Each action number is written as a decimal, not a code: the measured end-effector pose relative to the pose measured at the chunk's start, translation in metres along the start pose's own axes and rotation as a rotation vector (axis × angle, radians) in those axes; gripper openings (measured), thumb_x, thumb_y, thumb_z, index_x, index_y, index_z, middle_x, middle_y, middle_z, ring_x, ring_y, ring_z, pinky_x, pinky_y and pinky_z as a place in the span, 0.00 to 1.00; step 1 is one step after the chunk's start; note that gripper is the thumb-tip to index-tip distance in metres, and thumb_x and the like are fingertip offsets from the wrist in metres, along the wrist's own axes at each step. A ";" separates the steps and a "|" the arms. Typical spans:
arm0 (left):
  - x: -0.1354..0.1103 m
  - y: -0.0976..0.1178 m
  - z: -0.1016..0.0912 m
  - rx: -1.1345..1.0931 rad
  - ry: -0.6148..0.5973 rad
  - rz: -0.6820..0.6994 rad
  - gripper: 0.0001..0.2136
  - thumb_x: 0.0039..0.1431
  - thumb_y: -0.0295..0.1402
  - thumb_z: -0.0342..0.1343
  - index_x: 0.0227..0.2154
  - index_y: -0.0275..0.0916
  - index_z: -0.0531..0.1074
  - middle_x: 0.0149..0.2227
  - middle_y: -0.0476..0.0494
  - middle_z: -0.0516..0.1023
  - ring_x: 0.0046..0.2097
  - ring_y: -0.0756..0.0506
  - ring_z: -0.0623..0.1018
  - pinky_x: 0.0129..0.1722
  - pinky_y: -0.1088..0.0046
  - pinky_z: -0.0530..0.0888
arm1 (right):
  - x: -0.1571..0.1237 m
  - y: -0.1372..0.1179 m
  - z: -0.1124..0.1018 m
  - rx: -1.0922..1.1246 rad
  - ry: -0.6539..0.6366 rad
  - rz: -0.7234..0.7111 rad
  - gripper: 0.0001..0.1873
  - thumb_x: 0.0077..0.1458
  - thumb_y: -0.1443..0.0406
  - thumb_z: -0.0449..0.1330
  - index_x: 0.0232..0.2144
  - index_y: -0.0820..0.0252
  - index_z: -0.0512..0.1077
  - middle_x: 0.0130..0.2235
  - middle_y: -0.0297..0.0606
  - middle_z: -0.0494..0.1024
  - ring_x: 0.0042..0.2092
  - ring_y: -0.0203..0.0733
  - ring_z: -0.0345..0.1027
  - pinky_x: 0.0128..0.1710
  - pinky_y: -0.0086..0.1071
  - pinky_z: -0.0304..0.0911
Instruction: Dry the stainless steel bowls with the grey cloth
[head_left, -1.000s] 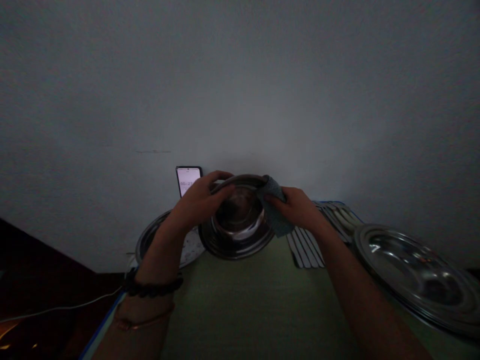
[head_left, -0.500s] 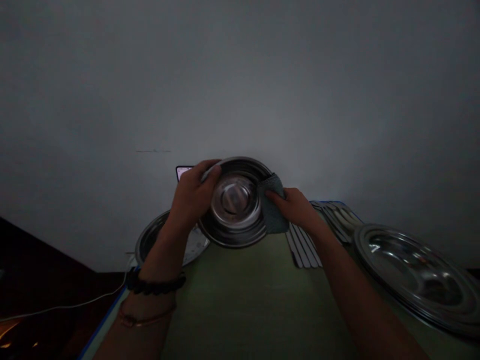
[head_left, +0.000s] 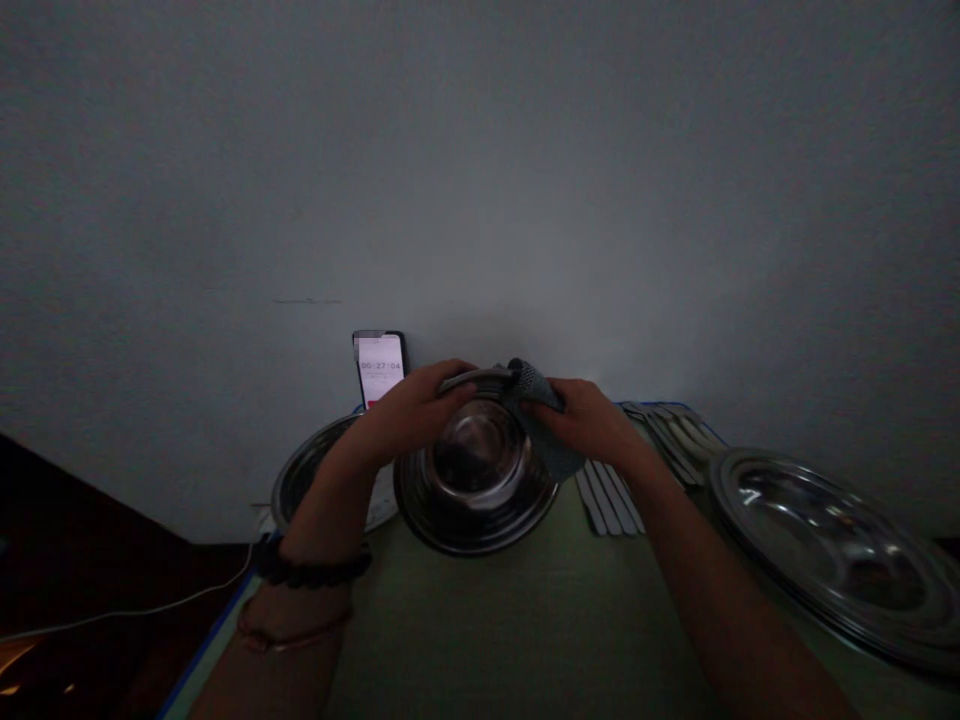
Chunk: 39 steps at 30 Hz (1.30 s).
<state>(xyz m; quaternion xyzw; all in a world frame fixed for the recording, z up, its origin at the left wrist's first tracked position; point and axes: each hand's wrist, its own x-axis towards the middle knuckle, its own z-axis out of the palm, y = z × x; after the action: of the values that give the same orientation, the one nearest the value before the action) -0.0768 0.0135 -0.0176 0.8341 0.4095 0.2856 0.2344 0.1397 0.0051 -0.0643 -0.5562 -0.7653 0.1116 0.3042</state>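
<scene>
Head view, tabletop: green surface point(head_left: 465, 630) with a blue border, rear edge near a grey wall point(head_left: 525, 150).
Metal bowl: a shiny round bowl point(head_left: 480, 460), held tilted with its inside toward the camera, over the centre of the tabletop toward the rear edge. Whether the lower rim touches the surface cannot be told.
Left hand: the left hand point(head_left: 409, 410) pinches the upper-left rim, thumb inside, fingers behind; little gap remains.
Right hand: the right hand point(head_left: 592, 420) is closed on a cloth, thumb in front.
Cloth: grey-blue cloth point(head_left: 551, 445), folded over the upper-right rim, its lower end hanging free.
Progress: wiping appears under way at the rim; the metal bowl is not yet set down. How much of it is finished cannot be judged.
Left rear corner: a second bowl point(head_left: 300, 475), partly behind the left forearm; condition unclear.
Rear edge: phone point(head_left: 381, 365) propped upright, timer showing.
Right rear corner: row of knives point(head_left: 611, 500) and other cutlery point(head_left: 682, 430), laid out neatly.
Right edge: stacked metal dishes point(head_left: 832, 540); whether already wiped does not show.
</scene>
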 end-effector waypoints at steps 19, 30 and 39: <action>0.001 -0.012 -0.002 -0.037 0.246 -0.114 0.16 0.57 0.43 0.51 0.41 0.37 0.73 0.37 0.41 0.79 0.40 0.41 0.77 0.41 0.62 0.73 | 0.003 0.013 0.011 0.021 0.060 0.118 0.15 0.60 0.60 0.51 0.29 0.64 0.72 0.33 0.48 0.79 0.34 0.44 0.71 0.30 0.30 0.56; 0.001 -0.008 -0.002 -0.068 0.171 -0.094 0.17 0.57 0.46 0.51 0.38 0.37 0.73 0.37 0.41 0.78 0.40 0.41 0.77 0.42 0.62 0.72 | 0.000 0.004 0.007 0.004 0.216 0.031 0.13 0.57 0.59 0.55 0.32 0.63 0.73 0.30 0.42 0.78 0.31 0.41 0.69 0.30 0.29 0.54; 0.007 -0.023 0.009 -0.412 0.758 -0.146 0.18 0.53 0.46 0.56 0.43 0.41 0.71 0.37 0.46 0.75 0.39 0.44 0.75 0.38 0.69 0.73 | 0.004 -0.002 0.048 0.351 0.338 0.328 0.18 0.56 0.55 0.54 0.28 0.65 0.73 0.31 0.46 0.79 0.32 0.44 0.71 0.29 0.31 0.58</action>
<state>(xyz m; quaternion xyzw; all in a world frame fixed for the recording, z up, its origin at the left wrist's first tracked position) -0.0804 0.0306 -0.0369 0.5750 0.4592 0.6299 0.2485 0.1087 0.0161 -0.0998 -0.6220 -0.5727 0.1954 0.4969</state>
